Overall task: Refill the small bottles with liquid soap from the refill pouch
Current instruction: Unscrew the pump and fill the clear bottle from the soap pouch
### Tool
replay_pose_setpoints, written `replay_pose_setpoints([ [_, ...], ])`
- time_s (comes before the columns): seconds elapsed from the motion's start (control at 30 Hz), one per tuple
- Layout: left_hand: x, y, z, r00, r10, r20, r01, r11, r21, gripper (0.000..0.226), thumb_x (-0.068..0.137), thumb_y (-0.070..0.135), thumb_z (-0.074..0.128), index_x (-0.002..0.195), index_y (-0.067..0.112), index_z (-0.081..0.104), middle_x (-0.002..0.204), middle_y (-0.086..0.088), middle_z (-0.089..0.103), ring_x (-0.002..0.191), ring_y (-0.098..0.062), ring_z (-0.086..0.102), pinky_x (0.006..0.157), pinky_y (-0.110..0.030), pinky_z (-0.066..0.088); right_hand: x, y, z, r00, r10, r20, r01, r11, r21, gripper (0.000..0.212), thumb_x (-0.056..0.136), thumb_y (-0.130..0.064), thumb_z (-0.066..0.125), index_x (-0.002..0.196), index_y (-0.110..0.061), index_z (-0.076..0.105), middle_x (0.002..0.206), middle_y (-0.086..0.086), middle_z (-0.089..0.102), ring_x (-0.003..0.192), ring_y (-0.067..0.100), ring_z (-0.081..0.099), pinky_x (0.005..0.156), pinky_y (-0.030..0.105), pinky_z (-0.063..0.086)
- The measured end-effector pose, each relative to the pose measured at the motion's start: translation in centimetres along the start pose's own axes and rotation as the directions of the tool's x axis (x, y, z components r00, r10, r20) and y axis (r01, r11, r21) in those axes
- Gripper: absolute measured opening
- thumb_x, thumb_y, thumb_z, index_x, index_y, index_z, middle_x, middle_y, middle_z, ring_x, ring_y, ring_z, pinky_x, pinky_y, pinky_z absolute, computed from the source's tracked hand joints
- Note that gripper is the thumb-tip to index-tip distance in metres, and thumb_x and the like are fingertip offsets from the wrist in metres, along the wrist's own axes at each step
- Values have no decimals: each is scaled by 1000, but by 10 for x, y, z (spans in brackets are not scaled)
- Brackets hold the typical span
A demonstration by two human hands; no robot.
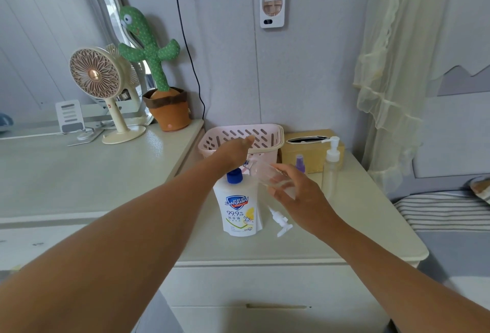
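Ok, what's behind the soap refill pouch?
The pink basket, with the left hand in front of it. Hand and pouch hide the basket's lower front; its contents aren't visible.

Home bedroom. Right: bed (440,213) with striped sheet, frilled sheer curtain (389,80) hanging beside it. Far left: arched mirror (53,40), plush cactus toy (151,48) in a pot, small stand fan (95,75) on pale counter (79,173). Centre: tissue box (310,152) and pink basket (265,133) on a bedside drawer unit (278,287).

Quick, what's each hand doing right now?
Left hand: cannot be told, its fingers are hidden.
Right hand: holding the clear bottle, tilted.
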State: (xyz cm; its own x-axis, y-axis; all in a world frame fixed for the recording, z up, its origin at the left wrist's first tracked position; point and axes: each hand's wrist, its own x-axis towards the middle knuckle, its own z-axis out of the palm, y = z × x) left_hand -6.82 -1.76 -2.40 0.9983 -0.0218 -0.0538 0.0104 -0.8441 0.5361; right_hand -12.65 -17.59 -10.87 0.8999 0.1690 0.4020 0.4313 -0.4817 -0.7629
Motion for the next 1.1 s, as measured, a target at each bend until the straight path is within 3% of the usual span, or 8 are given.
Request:
replay_pose_setpoints([
  [0.43,-1,-1,5,999,18,-32,-14,995,102,46,106,29,19,147,13,32,140,-20,44,124,-32,46,102,-38,34,-4,3,5,1000,0,-23,0,1000,-9,41,90,-32,60,129,-28,48,114,-11,62,99,0,56,74,0,37],
  [0.57,4,-2,1,999,18,-44,-14,997,81,45,106,29,20,146,12,34,142,-19,44,126,-34,46,105,-43,35,-3,-1,5,999,-9,-41,9,1000,-2,41,90,-31,61,129,-28,48,111,-12,61,95,-8,53,74,-4,35],
  [0.7,10,-5,0,994,52,-95,-31,977,211,44,106,27,20,148,17,29,149,-16,37,137,-34,32,115,-53,18,-1,-5,5,999,-11,-35,10,1000,-10,42,90,-32,60,130,-28,47,111,-12,61,96,-4,54,72,-5,35],
  [0.8,12,-10,4,991,65,-115,-27,952,305,45,105,29,19,150,27,24,158,-7,17,146,-36,3,114,-61,-1,-1,-3,6,999,-11,-36,11,1000,-8,40,90,-32,60,129,-28,48,109,-13,60,94,-6,53,72,-5,35],
  [1.1,12,-11,6,996,39,-80,-8,933,359,44,104,36,17,148,43,19,161,-2,-3,145,-35,-14,108,-67,-12,-5,2,9,1000,9,-22,-9,1000,7,40,91,-32,59,129,-29,47,111,-16,58,98,-10,51,76,-2,35],
])
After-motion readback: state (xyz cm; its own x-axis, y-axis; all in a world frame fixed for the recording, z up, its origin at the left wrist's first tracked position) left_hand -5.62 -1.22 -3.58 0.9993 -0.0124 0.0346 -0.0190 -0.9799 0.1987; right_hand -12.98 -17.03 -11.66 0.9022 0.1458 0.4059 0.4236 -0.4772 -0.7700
